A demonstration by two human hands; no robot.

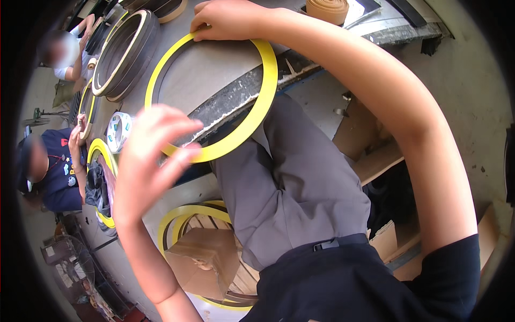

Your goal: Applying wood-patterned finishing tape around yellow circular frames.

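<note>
Several yellow rings lay beside the person's grey trousers, around a cardboard box; whether those were finished or waiting could not be told. The left hand, blurred, was loosely open, thumb and fingers parted over the near-left rim of one flat yellow hoop, contact unclear. That hoop, seemingly mid-work, overhung the workbench. Beyond, the right hand grasped its far rim, elbow bent wide. Farther off was a dark-shirted co-worker.
</note>
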